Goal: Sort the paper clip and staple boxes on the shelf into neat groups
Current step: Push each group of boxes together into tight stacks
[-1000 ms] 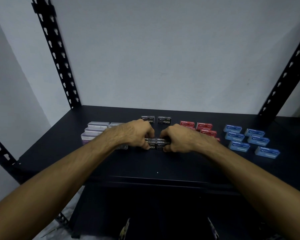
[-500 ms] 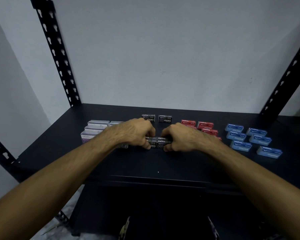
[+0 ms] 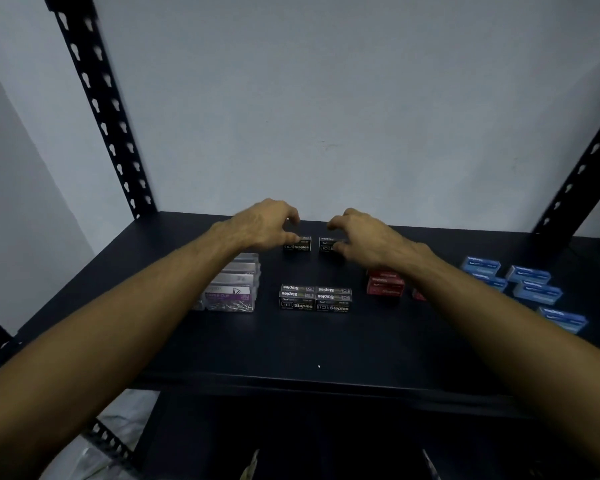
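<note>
**Both hands at the rear black staple boxes**

Centre frame: my left hand curls over the left small black cardboard staple box, thumb touching it; grip uncertain. My right hand curls on its twin, thumb against the front. Lower centre, a tight block of black boxes sits on the dark metal shelf. Clear paper clip boxes left, red boxes and blue boxes right.

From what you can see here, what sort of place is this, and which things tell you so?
Probably a storeroom or stationery stock corner: a dark metal shelf on slotted uprights, a bare wall behind, and staple boxes grouped by colour.
</note>
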`<action>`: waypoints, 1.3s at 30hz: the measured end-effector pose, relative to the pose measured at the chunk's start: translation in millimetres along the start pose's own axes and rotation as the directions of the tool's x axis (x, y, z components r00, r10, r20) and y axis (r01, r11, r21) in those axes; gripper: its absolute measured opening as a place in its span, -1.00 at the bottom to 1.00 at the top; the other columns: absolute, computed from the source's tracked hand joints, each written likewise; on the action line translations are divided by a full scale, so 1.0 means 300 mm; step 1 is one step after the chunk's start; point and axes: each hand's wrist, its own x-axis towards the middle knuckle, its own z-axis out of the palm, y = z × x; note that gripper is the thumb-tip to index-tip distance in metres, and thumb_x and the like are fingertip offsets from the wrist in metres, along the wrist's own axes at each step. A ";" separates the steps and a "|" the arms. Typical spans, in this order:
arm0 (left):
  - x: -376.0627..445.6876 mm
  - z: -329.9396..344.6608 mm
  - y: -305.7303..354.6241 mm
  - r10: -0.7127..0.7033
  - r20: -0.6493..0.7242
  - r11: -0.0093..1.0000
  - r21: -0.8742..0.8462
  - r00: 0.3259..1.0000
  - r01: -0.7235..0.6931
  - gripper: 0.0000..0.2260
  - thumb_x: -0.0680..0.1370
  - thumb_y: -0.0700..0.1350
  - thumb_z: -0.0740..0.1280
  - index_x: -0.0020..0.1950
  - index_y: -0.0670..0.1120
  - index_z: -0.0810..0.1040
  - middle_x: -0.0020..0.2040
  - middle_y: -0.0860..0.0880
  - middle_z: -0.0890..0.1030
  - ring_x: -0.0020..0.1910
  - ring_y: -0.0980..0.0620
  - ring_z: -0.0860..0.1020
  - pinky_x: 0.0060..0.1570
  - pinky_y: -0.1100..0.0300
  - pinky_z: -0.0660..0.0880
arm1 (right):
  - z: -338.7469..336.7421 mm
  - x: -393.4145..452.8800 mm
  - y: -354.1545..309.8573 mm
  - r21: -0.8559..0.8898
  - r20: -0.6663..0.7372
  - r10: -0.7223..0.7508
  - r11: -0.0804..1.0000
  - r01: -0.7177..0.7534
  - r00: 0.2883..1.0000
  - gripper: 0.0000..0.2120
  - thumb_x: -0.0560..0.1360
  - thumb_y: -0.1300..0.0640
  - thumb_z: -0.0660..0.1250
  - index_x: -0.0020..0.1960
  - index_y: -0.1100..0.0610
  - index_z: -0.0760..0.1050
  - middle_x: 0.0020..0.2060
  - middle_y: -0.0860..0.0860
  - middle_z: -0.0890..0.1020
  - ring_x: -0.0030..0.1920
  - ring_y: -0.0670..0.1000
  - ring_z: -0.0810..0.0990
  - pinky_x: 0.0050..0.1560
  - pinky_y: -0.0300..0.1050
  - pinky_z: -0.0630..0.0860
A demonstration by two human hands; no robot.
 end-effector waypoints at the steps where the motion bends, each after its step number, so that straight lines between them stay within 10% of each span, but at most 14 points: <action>1: 0.021 0.014 -0.010 0.009 0.007 1.000 0.020 1.000 -0.009 -0.61 0.53 0.11 0.39 0.30 -0.02 0.53 0.22 -0.05 0.59 0.14 -0.02 0.55 0.15 0.06 0.49 | 0.010 0.025 0.006 0.004 0.008 0.011 1.000 -0.011 1.000 -0.55 0.56 0.09 0.31 0.44 0.08 0.39 0.31 0.10 0.44 0.25 0.14 0.51 0.25 0.00 0.45; 10: 0.106 0.066 -0.007 0.099 0.060 0.995 -0.021 0.993 -0.098 -0.83 0.52 -0.04 0.42 0.09 -0.02 0.65 0.01 0.01 0.68 -0.02 0.02 0.61 0.04 0.11 0.53 | 0.070 0.109 0.031 0.054 0.051 0.039 0.998 -0.042 0.998 -0.82 0.53 0.18 0.29 0.07 0.10 0.62 -0.08 0.09 0.67 -0.07 0.12 0.62 -0.01 0.05 0.58; 39: -0.109 0.059 0.063 0.161 0.179 0.981 -0.141 0.971 -0.137 -0.81 0.60 -0.02 0.29 -0.19 0.08 0.60 -0.29 0.06 0.63 -0.28 0.04 0.62 -0.26 0.22 0.45 | 0.039 -0.082 -0.070 0.165 0.200 -0.071 0.986 0.038 0.977 -0.75 0.54 0.20 0.17 -0.06 0.01 0.61 -0.24 -0.11 0.59 -0.16 -0.05 0.57 -0.25 -0.20 0.40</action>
